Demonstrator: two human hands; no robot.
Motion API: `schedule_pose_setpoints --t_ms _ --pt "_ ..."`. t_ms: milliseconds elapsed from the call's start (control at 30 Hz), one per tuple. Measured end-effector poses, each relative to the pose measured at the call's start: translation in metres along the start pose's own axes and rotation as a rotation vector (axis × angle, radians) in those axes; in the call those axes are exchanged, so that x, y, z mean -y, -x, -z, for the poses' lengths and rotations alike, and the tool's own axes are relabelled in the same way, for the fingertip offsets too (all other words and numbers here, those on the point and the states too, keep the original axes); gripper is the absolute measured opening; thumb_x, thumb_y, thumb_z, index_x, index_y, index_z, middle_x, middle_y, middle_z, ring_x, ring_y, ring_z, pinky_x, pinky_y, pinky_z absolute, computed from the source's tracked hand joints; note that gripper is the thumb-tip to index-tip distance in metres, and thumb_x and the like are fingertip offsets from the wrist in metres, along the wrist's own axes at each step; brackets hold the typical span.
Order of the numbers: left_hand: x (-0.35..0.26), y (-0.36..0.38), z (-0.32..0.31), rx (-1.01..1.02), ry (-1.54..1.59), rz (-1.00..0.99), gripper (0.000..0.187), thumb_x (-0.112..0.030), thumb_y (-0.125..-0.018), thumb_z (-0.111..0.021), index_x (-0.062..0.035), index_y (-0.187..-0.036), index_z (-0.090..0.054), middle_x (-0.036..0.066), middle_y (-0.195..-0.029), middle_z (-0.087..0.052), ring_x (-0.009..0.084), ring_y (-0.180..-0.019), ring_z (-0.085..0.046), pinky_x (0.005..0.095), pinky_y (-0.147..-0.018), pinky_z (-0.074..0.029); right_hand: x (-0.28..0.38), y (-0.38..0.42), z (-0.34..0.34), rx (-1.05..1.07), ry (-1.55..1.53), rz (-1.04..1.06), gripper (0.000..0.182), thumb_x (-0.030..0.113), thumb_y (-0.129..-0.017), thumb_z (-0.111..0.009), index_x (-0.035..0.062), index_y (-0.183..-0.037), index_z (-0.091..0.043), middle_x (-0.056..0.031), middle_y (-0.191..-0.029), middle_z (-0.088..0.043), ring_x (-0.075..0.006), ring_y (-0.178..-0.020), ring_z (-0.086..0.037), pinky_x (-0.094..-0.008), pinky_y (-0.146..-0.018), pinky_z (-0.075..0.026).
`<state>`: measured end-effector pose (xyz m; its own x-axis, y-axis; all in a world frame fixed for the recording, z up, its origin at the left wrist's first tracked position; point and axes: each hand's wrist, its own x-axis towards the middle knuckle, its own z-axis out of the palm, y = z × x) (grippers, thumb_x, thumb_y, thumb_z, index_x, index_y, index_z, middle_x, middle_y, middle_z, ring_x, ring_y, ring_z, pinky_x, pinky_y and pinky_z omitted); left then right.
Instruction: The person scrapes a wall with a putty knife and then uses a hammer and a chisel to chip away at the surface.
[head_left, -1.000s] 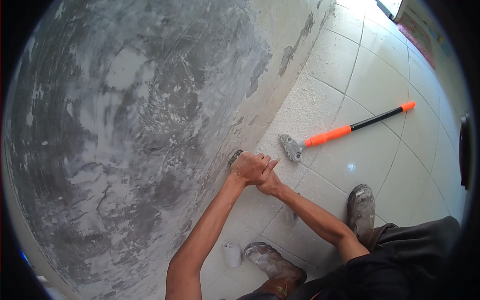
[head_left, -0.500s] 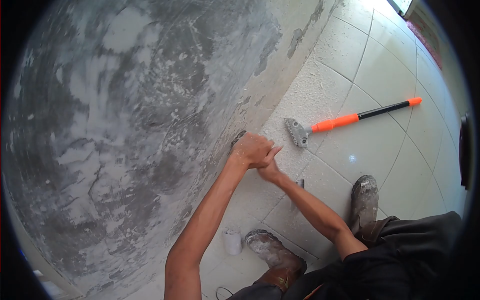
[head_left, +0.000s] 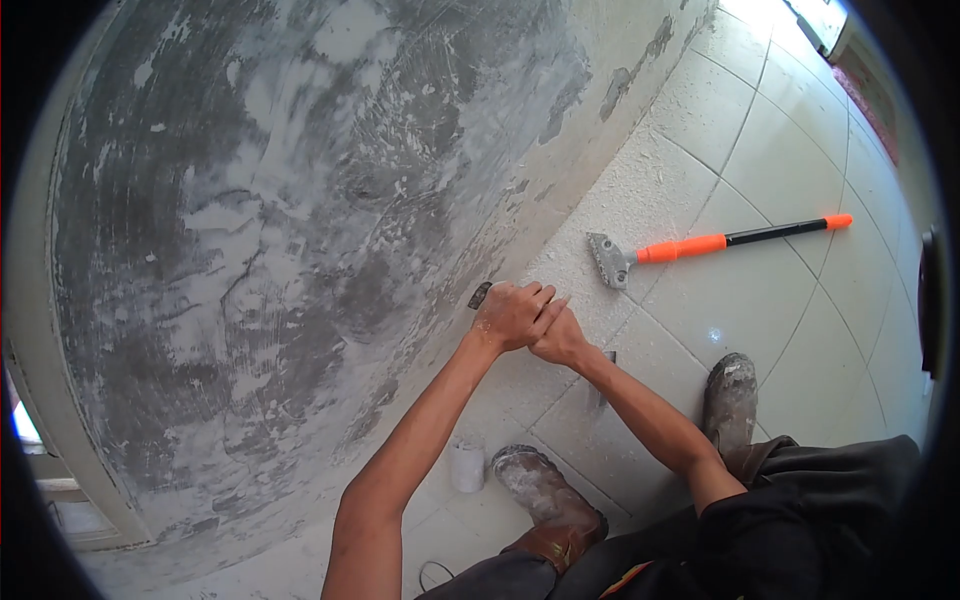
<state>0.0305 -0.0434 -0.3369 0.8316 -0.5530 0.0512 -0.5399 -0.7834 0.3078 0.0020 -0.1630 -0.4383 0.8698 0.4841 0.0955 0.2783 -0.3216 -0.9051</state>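
My left hand is closed in a fist low beside the wall's foot. My right hand is closed too, pressed against the left hand's fingers. Just past the left knuckles a small dark piece shows against the wall; what the hands grip is mostly hidden, and I cannot tell its kind. The wall is grey, with scraped patches and flaking white coating. Beyond the hands, a long-handled floor scraper with a grey metal head and an orange and black handle lies on the tiles.
White flakes and dust lie along the wall's foot on the tiled floor. A whitish cylinder stands near my dusty left boot. My right boot is farther right. A narrow grey piece shows partly behind my right forearm.
The view has shifted, bringing more of the wall's left edge in. My hands stay together and sit slightly lower, with more of the dark piece showing beside the left one.
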Motion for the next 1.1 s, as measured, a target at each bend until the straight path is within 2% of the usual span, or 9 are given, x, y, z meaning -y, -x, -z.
schedule_pose_setpoints --t_ms 67,233,467,533,767,867,933,1067,1100 --pt "0.002 -0.003 0.000 0.006 -0.016 -0.018 0.028 -0.032 -0.094 -0.058 -0.0075 -0.081 -0.066 0.011 -0.072 -0.066 0.0303 -0.060 -0.065 0.0380 -0.054 -0.050 -0.002 -0.002 0.000 0.044 0.029 -0.053 0.023 0.013 -0.078 -0.058 0.0050 -0.098 -0.065 -0.0195 -0.094 -0.067 -0.0408 -0.088 -0.063 -0.0481 -0.073 -0.050" --pt "-0.003 -0.034 -0.004 0.022 -0.020 -0.010 0.031 -0.033 -0.096 -0.056 -0.0066 -0.083 -0.065 0.013 -0.074 -0.067 0.0330 -0.065 -0.067 0.0404 -0.057 -0.052 -0.018 -0.016 0.017 -0.286 -0.007 0.180 0.019 0.013 -0.076 -0.059 0.0047 -0.092 -0.066 -0.0191 -0.084 -0.066 -0.0415 -0.078 -0.063 -0.0498 -0.066 -0.050" --pt "-0.004 -0.050 -0.016 -0.070 0.021 0.073 0.031 -0.035 -0.096 -0.054 -0.0067 -0.089 -0.065 0.013 -0.079 -0.068 0.0331 -0.066 -0.068 0.0406 -0.056 -0.053 -0.044 -0.028 0.054 -0.066 0.220 0.108 0.018 0.016 -0.072 -0.062 0.0072 -0.087 -0.066 -0.0141 -0.076 -0.065 -0.0377 -0.068 -0.062 -0.0470 -0.058 -0.048" --pt "-0.001 -0.049 -0.015 -0.029 -0.023 0.072 0.031 -0.034 -0.097 -0.054 -0.0063 -0.090 -0.065 0.012 -0.078 -0.067 0.0319 -0.063 -0.067 0.0397 -0.053 -0.052 -0.046 -0.030 0.047 -0.123 0.302 0.234 0.018 0.016 -0.068 -0.063 0.0087 -0.085 -0.065 -0.0122 -0.074 -0.064 -0.0349 -0.065 -0.061 -0.0450 -0.055 -0.047" --pt "0.012 -0.034 -0.015 -0.054 -0.096 -0.047 0.030 -0.033 -0.098 -0.054 -0.0065 -0.091 -0.067 0.012 -0.075 -0.066 0.0299 -0.058 -0.066 0.0364 -0.049 -0.051 -0.042 -0.027 0.027 -0.020 0.297 0.208 0.017 0.011 -0.069 -0.060 0.0066 -0.085 -0.062 -0.0145 -0.080 -0.062 -0.0381 -0.076 -0.058 -0.0464 -0.063 -0.045" --pt "0.017 -0.031 -0.016 0.002 -0.081 -0.082 0.032 -0.032 -0.098 -0.054 -0.0054 -0.085 -0.068 0.013 -0.072 -0.066 0.0300 -0.056 -0.066 0.0365 -0.049 -0.051 -0.031 -0.020 0.015 -0.018 0.080 0.156 0.019 0.007 -0.074 -0.056 0.0032 -0.091 -0.063 -0.0160 -0.085 -0.064 -0.0355 -0.080 -0.062 -0.0456 -0.067 -0.049" --pt "0.022 -0.027 -0.018 0.188 -0.036 -0.095 0.035 -0.029 -0.098 -0.053 -0.0039 -0.079 -0.068 0.014 -0.068 -0.066 0.0285 -0.054 -0.065 0.0359 -0.049 -0.051 -0.019 -0.013 0.000 -0.083 -0.499 -0.100 0.023 0.005 -0.082 -0.052 -0.0019 -0.102 -0.061 -0.0187 -0.099 -0.062 -0.0332 -0.094 -0.061 -0.0430 -0.081 -0.050" --pt "0.022 -0.018 -0.016 0.163 -0.011 -0.147 0.035 -0.028 -0.096 -0.055 -0.0033 -0.075 -0.067 0.014 -0.067 -0.066 0.0277 -0.052 -0.065 0.0356 -0.048 -0.051 -0.001 -0.009 -0.007 -0.280 -0.400 0.049 0.026 0.006 -0.083 -0.052 -0.0031 -0.106 -0.060 -0.0209 -0.102 -0.061 -0.0343 -0.095 -0.061 -0.0428 -0.082 -0.050" --pt "0.020 -0.019 -0.012 0.065 -0.052 -0.152 0.033 -0.028 -0.095 -0.056 -0.0039 -0.077 -0.067 0.014 -0.067 -0.066 0.0275 -0.052 -0.064 0.0356 -0.048 -0.050 -0.006 -0.012 -0.001 -0.273 -0.403 0.048 0.026 0.006 -0.083 -0.052 -0.0031 -0.106 -0.060 -0.0209 -0.102 -0.061 -0.0343 -0.095 -0.061 -0.0428 -0.082 -0.050"
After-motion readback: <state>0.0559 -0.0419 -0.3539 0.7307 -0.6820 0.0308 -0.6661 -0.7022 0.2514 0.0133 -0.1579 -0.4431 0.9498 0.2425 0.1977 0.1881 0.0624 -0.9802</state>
